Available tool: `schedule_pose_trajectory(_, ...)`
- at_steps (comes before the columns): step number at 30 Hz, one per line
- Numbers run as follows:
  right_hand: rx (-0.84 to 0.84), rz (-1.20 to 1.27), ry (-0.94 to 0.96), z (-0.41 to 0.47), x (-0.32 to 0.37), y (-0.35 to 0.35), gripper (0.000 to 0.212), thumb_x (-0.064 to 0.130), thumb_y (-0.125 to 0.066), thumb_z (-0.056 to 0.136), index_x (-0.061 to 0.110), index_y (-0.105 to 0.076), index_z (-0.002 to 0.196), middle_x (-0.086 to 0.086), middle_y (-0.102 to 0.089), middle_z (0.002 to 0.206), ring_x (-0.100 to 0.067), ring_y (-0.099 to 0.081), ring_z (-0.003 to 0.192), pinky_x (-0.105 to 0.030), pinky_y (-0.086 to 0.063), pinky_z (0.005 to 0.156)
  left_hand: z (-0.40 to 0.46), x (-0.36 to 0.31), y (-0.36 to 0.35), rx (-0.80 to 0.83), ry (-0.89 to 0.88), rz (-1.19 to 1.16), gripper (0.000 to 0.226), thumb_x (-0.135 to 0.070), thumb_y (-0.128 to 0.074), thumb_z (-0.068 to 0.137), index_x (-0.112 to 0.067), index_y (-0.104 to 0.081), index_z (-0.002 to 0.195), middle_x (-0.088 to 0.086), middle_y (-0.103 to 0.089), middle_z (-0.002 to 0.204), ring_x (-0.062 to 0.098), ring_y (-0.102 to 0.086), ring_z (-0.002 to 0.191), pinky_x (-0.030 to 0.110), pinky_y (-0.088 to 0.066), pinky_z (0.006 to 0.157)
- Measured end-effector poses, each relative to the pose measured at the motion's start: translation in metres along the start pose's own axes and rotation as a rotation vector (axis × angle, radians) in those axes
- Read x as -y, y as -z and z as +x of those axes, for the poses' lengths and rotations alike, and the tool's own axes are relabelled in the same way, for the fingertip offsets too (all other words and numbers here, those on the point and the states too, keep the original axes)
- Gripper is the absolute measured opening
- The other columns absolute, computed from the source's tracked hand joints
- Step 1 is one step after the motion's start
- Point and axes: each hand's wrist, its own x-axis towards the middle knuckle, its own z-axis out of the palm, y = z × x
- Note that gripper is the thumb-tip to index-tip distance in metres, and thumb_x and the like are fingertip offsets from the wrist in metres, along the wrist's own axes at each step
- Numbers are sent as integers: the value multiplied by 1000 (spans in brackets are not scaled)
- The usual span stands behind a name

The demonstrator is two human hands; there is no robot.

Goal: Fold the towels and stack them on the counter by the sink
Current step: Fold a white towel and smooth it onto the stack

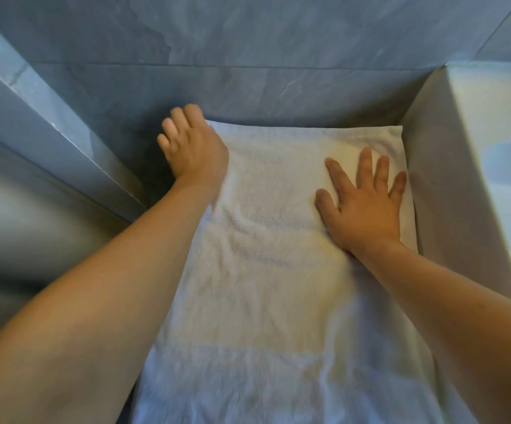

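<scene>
- Towel (266, 270): white terry, lying flat and lengthwise on the grey stone surface (144, 166), its far edge close to the back wall (248, 41) and its near end running out of the bottom of the view. Its right edge lies just beside the white sink (462, 148).
- Layers: a faint crosswise step shows near the bottom of the view, which suggests one layer lying over another, but I cannot tell how many folds are in it. Soft wrinkles run across the middle.
- Right hand (367, 203): flat on the far right part of the towel, fingers spread and straight, palm pressing the cloth down.
- Left hand (194, 148): at the far left corner of the towel, its palm over the cloth's edge, its fingers curled and reaching past the corner onto the stone. Whether they pinch the corner or only rest there I cannot tell; the underside is hidden.
- Step in hand, as I judge it: smoothing and squaring the towel against the surface, either between folds or just before one. No stack of finished towels shows, so the task looks early.
- Next move, likely: take both far corners and bring the far edge toward the near end, matching the side edges. That calls for a firm pinch at each corner and the middle wrinkles pressed out, or the fold will bunch.
- Risk: the narrow space between side wall (49, 117) and sink leaves little room, so the cloth may skew.
</scene>
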Motion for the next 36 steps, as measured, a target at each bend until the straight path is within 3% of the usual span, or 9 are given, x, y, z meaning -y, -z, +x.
schedule_pose_trajectory(2, 9, 4, 2, 1, 0, 1, 71, 69, -5, 87, 43, -2, 153, -8, 11, 163, -34, 14, 148, -57, 10, 116, -21, -7, 5, -30, -246, -31, 35, -21, -45, 94, -14, -47, 128, 12, -43, 140, 33, -41, 128, 46, -28, 107)
schedule_pose_trajectory(4, 21, 2, 2, 3, 0, 3, 72, 69, -5, 86, 42, 0, 153, -8, 10, 163, -34, 12, 148, -57, 9, 117, -48, -8, 3, 193, -444, -43, 48, -38, -36, 99, -23, -36, 144, 7, -24, 158, 31, -21, 146, 54, -9, 119)
schedule_pose_trajectory(10, 87, 61, -3, 15, -1, 14, 71, 65, -17, 89, 37, -6, 153, -13, -5, 161, -33, 1, 148, -56, 6, 117, -59, -7, -10, 486, -457, 56, 71, -69, -13, 94, -38, 2, 156, -5, 11, 165, 26, 15, 151, 68, 6, 114)
schedule_pose_trajectory(13, 14, 88, -29, 38, -5, 26, 64, 55, -22, 95, 27, -20, 152, -19, -24, 153, -32, -16, 144, -51, -8, 118, -60, -2, -8, 478, -424, 95, 71, -72, -12, 91, -43, 4, 154, -6, 13, 165, 29, 18, 150, 73, 6, 110)
schedule_pose_trajectory(21, 7, -8, 5, 37, -21, 8, 75, 58, -17, 88, 26, -11, 155, -12, 3, 163, -33, 4, 149, -44, 3, 120, -57, -2, -10, 530, -421, 105, 70, -73, -12, 92, -46, 7, 153, -1, 18, 164, 33, 20, 149, 71, 9, 111)
schedule_pose_trajectory(26, 1, -4, 5, 37, -26, 8, 73, 57, -19, 90, 25, -12, 155, -13, 1, 163, -33, 1, 149, -44, 1, 121, -41, 12, 7, 503, -21, 134, 69, -58, -15, 99, -25, -3, 158, 9, 6, 166, 40, 6, 150, 64, 4, 117)
schedule_pose_trajectory(29, -9, -12, 2, 40, -28, 12, 70, 55, -24, 93, 23, -14, 155, -14, -1, 162, -35, -1, 149, -46, -2, 120, -100, 20, 36, 318, -281, 65, 69, -51, -18, 100, -15, -12, 158, 10, -3, 166, 34, 2, 152, 57, 4, 120)
schedule_pose_trajectory(32, -5, -12, 10, 43, -27, 15, 70, 54, -25, 94, 23, -13, 155, -14, 0, 162, -35, 0, 149, -46, -2, 120, -169, 38, 57, 504, -580, 29, 70, -57, -14, 99, -20, -13, 159, 4, 0, 166, 26, 6, 153, 54, 0, 122)
schedule_pose_trajectory(36, -3, -14, 14, 44, -25, 10, 70, 55, -24, 94, 23, -13, 155, -14, 0, 162, -35, 0, 149, -46, -2, 120, -183, 54, 48, 575, -551, 127, 73, -60, -16, 97, -23, -10, 159, 3, -1, 166, 25, 4, 153, 57, -5, 121)
